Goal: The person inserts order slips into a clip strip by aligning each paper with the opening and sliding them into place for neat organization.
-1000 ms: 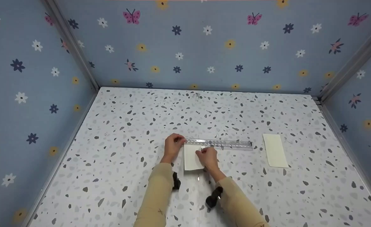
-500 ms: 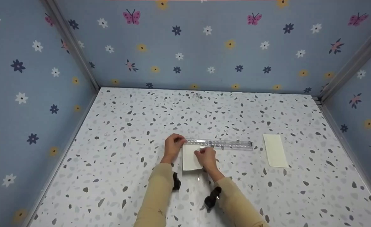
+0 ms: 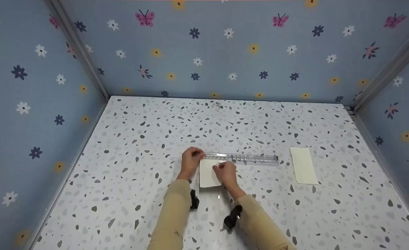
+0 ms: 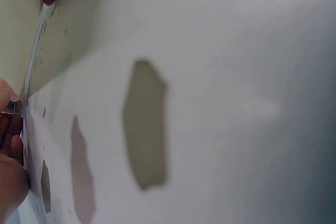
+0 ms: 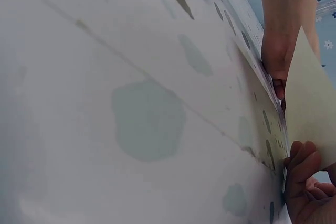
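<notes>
A clear plastic ruler [image 3: 254, 159] lies crosswise on the speckled table. Its left end is pinched between the thumb and fingers of my left hand [image 3: 189, 161], as the left wrist view shows at the ruler tip [image 4: 20, 107]. Just below the ruler is a small cream sheet of paper [image 3: 208, 175], its upper edge along the ruler's lower edge. My right hand [image 3: 228, 173] pinches the paper at its right side, close to the ruler. In the right wrist view the paper [image 5: 312, 103] stands raised off the table, above the curled right fingers [image 5: 304, 163].
To the right, a separate cream paper strip [image 3: 303, 166] lies flat on the white speckled table [image 3: 138, 139]. Blue flowered panels [image 3: 211, 52] enclose the table at the back and both sides. Black camera mounts [image 3: 232, 218] sit at the wrists.
My right hand has slid slightly left along the ruler, and the paper has shifted left with it. The left hand and the ruler have stayed in place.
</notes>
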Available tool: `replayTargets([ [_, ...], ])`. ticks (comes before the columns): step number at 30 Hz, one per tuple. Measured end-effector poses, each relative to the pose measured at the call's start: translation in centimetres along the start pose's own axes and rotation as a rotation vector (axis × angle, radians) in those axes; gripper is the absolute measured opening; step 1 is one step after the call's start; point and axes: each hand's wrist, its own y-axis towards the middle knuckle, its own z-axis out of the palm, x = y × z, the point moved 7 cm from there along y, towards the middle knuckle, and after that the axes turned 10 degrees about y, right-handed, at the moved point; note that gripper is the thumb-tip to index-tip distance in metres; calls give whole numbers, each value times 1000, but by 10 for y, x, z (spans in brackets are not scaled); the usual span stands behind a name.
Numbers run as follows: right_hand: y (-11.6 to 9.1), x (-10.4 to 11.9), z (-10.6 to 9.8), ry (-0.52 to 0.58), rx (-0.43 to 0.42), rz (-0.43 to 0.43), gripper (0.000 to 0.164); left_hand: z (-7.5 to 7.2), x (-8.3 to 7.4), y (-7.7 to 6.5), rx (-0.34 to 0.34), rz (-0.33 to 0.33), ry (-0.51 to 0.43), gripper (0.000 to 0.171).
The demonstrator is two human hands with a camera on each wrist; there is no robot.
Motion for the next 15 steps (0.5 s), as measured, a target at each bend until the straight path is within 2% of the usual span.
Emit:
replayTargets([
  [3, 0, 0, 1, -1, -6, -4, 37, 0, -1, 0, -1, 3, -19, 10],
  [10, 0, 0, 2, 13, 9, 23, 21, 1, 1, 0, 32, -68, -26, 11],
  [15, -1, 0, 3, 16, 4, 27, 17, 1, 1, 0, 29, -58, -28, 11],
])
